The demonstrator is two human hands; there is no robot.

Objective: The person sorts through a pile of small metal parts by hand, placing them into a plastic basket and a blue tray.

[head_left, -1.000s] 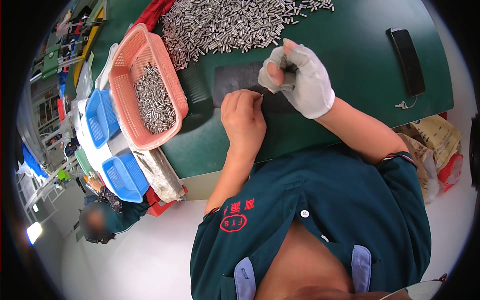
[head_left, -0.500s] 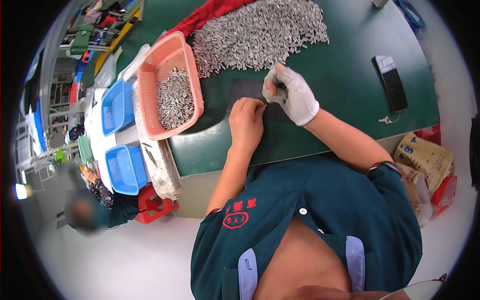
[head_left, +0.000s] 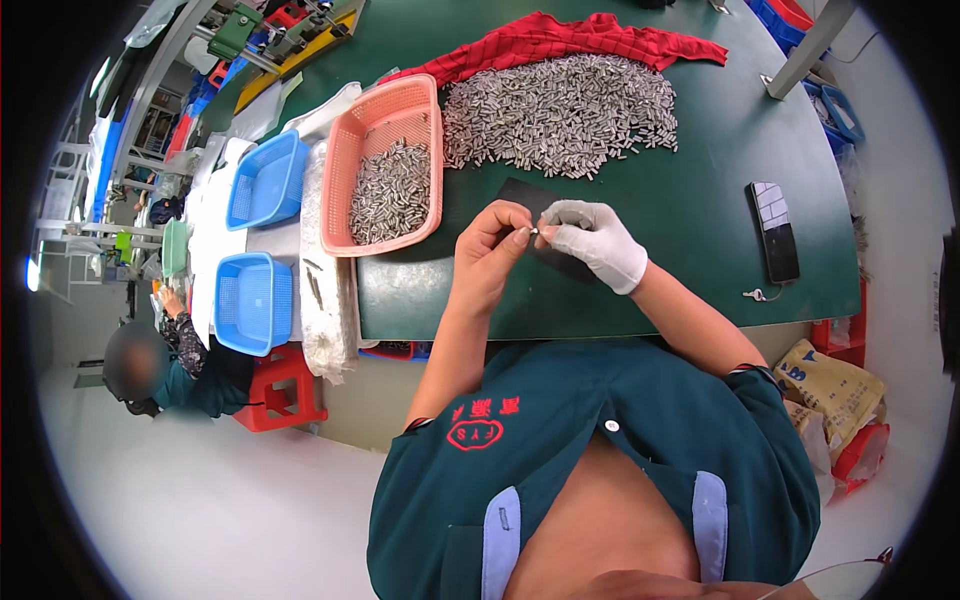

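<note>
A tiny silvery metal piece point(head_left: 534, 231) shows between my fingertips, where my two hands meet. My bare left hand point(head_left: 488, 258) pinches it from one side, thumb against curled fingers. From the other side, my right hand point(head_left: 602, 248), in a white glove with bare fingertips, pinches at the same piece. Just under them lies a dark mat point(head_left: 518, 190) on the green table, partly hidden by the hands. Beyond is a broad pile of small silvery metal cylinders point(head_left: 560, 115). More such cylinders point(head_left: 390, 195) fill part of a pink basket point(head_left: 431, 160) left of my hands.
Red cloth point(head_left: 600, 35) lies behind the pile. Two blue baskets point(head_left: 268, 180) stand left of the pink one, near a wrapped white bundle point(head_left: 325, 330). At right are a black phone point(head_left: 776, 235) and a metal post point(head_left: 815, 50). A co-worker point(head_left: 200, 370) sits far left.
My gloved right hand has come down from the pile's near edge to meet my left fingertips. The left hand has turned its fingers up toward it. The whole view has shifted.
</note>
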